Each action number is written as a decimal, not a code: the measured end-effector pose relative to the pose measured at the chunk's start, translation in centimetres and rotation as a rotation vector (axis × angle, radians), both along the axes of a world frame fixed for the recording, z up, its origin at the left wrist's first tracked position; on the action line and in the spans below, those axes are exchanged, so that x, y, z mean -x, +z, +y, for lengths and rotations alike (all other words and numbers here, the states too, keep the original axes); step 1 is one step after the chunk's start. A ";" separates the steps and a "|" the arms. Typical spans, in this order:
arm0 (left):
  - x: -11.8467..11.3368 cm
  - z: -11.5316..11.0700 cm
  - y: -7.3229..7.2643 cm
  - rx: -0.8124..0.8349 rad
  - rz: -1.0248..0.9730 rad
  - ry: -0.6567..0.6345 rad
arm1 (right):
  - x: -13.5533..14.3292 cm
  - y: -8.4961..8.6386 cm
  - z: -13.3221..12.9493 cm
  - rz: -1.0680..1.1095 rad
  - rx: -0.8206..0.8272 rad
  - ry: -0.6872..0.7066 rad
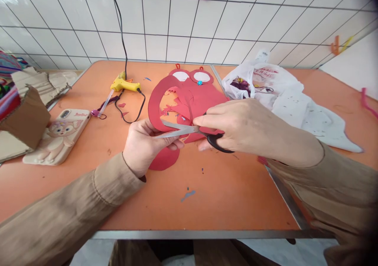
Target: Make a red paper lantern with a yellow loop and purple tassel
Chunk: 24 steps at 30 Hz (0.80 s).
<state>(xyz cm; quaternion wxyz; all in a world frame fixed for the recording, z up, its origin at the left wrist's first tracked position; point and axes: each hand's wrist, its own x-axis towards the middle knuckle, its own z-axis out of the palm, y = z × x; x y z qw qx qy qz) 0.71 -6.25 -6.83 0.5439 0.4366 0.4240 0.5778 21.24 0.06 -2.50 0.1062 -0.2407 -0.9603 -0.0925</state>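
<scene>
My left hand (pixel 144 146) pinches the lower left edge of a curved piece of red paper (pixel 156 100), which arches upward in a broad hook. My right hand (pixel 236 126) grips black-handled scissors (pixel 180 131), their blades parted and pointing left at the paper's lower end. Beyond the hands lies a red paper cutout (pixel 206 90) with two white ovals and a small blue bead on it. Red scraps lie under and around the held piece, and a rounded red piece (pixel 165 159) rests on the table below my left hand.
At the left are a yellow glue gun (pixel 125 83) with a black cord, a phone in a cartoon case (pixel 59 136) and a cardboard box (pixel 26 120). A white plastic bag (pixel 274 84) sits at the right of the orange table (pixel 236 203), before a tiled wall.
</scene>
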 end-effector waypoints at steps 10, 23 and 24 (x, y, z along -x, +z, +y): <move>0.2 0.0 -0.2 0.059 -0.059 -0.029 | 0.0 -0.5 0.4 0.008 -0.010 0.032; 0.3 0.2 -0.4 0.080 -0.106 -0.068 | -0.1 -0.6 0.4 0.000 0.074 -0.018; 0.3 0.2 -0.4 0.082 -0.108 -0.069 | -0.1 -0.6 0.4 -0.004 0.082 -0.027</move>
